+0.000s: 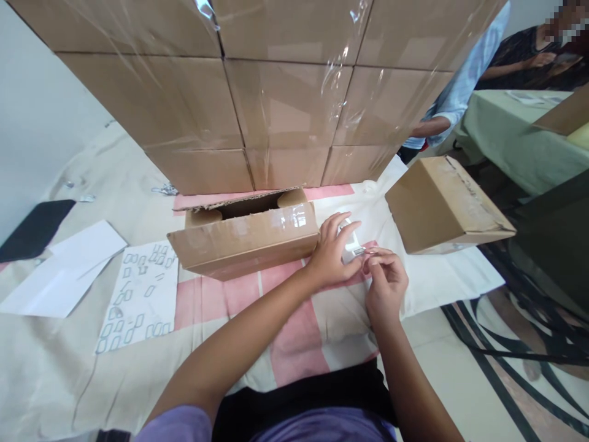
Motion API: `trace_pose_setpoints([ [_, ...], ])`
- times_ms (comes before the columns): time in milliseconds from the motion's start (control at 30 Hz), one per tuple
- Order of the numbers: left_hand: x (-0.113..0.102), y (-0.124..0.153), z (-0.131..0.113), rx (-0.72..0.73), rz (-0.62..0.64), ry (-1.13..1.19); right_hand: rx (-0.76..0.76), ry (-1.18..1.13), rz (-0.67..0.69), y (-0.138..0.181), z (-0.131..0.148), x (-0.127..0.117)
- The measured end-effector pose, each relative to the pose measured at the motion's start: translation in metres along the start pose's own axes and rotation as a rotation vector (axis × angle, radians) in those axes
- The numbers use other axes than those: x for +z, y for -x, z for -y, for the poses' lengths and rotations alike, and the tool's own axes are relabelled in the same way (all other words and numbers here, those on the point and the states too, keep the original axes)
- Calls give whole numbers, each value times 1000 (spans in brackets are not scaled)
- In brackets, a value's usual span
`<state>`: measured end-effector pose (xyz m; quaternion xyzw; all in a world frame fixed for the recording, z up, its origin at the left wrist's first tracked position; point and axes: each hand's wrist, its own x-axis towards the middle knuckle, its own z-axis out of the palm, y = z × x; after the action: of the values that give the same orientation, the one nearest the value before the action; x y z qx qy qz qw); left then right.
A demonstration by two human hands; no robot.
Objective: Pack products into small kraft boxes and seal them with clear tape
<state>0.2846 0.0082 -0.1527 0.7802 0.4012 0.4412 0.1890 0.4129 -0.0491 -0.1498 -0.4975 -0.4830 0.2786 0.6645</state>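
Observation:
My left hand [327,256] is wrapped round a small white object [350,250] with a dark slot or metal part on its near edge; its exact kind I cannot make out. Close against that edge, my right hand [387,283] has thumb and fingertips pinched together. Whatever sits in the pinch is too small to name. Just left of the hands, an opened cardboard box [248,245] lies on the pink-and-white cloth [294,325], its long slit facing up and clear tape along its side.
A tall stack of taped cardboard boxes [285,104] rises behind. Another box [442,202] sits to the right, near the cloth's edge. At left lie a sheet with drawn rectangles [138,294], white papers [64,270] and a black pad [37,227]. Someone's light-blue sleeve [464,73] shows behind the stack.

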Motion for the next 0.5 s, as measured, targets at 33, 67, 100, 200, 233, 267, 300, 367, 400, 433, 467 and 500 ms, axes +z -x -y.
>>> trace_pose_setpoints([
  [33, -2, 1, -3, -8, -5, 29, -38, 7, 13, 0, 0, 0],
  [67, -4, 1, -5, -24, -8, 51, -69, 20, 32, 0, 1, 1],
  [100, -5, 1, -8, -41, -8, 69, -94, 36, 48, 1, 1, 1],
  [200, -7, 1, -13, -65, -10, 124, -138, 66, 62, 2, 0, 0],
  [233, -8, 0, -14, -70, -15, 140, -147, 70, 59, 2, 0, 0],
  [267, -9, 0, -15, -75, -21, 154, -155, 72, 57, 3, 0, -1],
  [300, -11, -1, -15, -81, -28, 167, -162, 74, 59, 3, -1, -1],
  [367, -12, -2, -15, -86, -45, 195, -179, 72, 68, 5, -2, -1],
  [400, -13, -2, -15, -81, -52, 216, -187, 69, 75, 5, -3, -1],
  [433, -13, -2, -15, -73, -59, 239, -194, 63, 81, 6, -4, -2],
  [467, -14, -2, -15, -64, -62, 260, -200, 57, 86, 6, -4, -2],
  [500, -14, -2, -15, -60, -61, 275, -203, 58, 101, 6, -4, -3],
])
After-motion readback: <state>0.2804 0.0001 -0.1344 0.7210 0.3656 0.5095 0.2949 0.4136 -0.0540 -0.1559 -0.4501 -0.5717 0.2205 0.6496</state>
